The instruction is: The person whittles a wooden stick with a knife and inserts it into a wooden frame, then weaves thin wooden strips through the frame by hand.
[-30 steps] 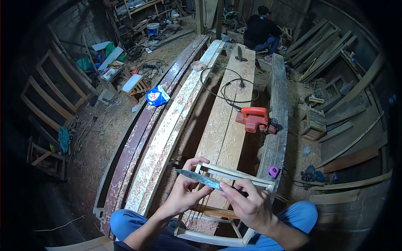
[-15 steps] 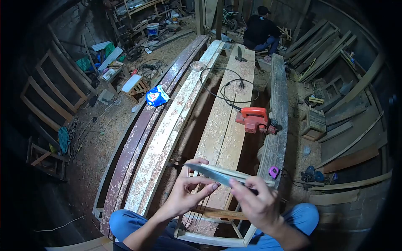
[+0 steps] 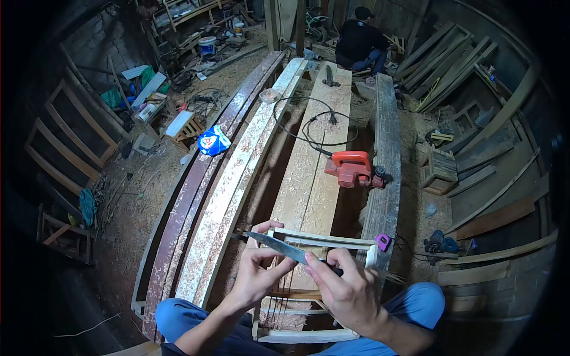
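A knife (image 3: pixel 278 245) with a broad grey blade and dark handle points left, gripped in my right hand (image 3: pixel 347 285). Thumb and fingers of my left hand (image 3: pixel 255 273) are bent together just below the blade; whatever they pinch, if anything, is too small to make out. The blade crosses in front of the left fingers. Beneath both hands, over my lap, lies a small pale wooden frame (image 3: pixel 306 336) with a brown crossbar (image 3: pixel 297 295). Several thin dark strands or sticks (image 3: pixel 274 311) run down inside it, partly hidden by my left hand.
Long planks (image 3: pixel 309 178) strewn with shavings stretch ahead. On them lie a red power planer (image 3: pixel 351 169) with its black cord, a blue packet (image 3: pixel 214 141) and a purple tape measure (image 3: pixel 382 241). A person (image 3: pixel 360 44) in black crouches at the back.
The knife and my right hand have shifted slightly left. More of the small frame's top rail shows behind my hands. The whole view has turned a little, moving the planks left.
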`<state>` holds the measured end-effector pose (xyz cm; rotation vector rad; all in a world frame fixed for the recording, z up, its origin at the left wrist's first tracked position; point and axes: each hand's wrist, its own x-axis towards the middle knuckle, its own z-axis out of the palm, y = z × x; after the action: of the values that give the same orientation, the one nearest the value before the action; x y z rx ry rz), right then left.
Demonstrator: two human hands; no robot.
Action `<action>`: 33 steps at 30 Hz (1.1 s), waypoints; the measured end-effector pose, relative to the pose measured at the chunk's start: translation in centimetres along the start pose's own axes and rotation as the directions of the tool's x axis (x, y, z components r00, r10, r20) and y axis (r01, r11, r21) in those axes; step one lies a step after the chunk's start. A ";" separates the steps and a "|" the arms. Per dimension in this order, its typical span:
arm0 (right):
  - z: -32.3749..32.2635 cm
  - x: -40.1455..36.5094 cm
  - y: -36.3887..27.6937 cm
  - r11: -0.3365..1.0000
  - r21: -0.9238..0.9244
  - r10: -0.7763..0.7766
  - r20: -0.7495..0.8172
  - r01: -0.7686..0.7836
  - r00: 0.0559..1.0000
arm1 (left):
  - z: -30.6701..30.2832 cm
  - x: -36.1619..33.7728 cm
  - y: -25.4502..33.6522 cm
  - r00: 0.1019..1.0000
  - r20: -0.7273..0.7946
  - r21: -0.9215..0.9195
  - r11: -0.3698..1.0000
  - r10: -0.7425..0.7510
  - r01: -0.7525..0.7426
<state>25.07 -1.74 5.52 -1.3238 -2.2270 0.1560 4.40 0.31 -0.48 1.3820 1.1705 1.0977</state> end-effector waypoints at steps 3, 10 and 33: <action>-0.2 0.3 0.4 1.000 0.000 -0.004 -0.008 0.004 1.000 | 0.1 0.0 -0.1 0.999 -0.025 0.000 0.999 -0.044 0.044; -0.8 0.8 2.3 0.937 -0.309 0.159 -0.034 -0.162 0.987 | 0.7 -0.4 1.1 0.994 -0.067 -0.022 0.996 -0.087 0.086; -0.5 0.5 3.6 0.977 -0.140 0.145 -0.096 -0.158 0.985 | 0.2 -1.4 0.8 1.000 0.016 -0.014 1.000 -0.012 0.012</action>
<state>27.93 0.48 4.85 -1.5511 -2.0999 -0.0103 4.46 -1.14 0.19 1.3689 1.1559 1.0832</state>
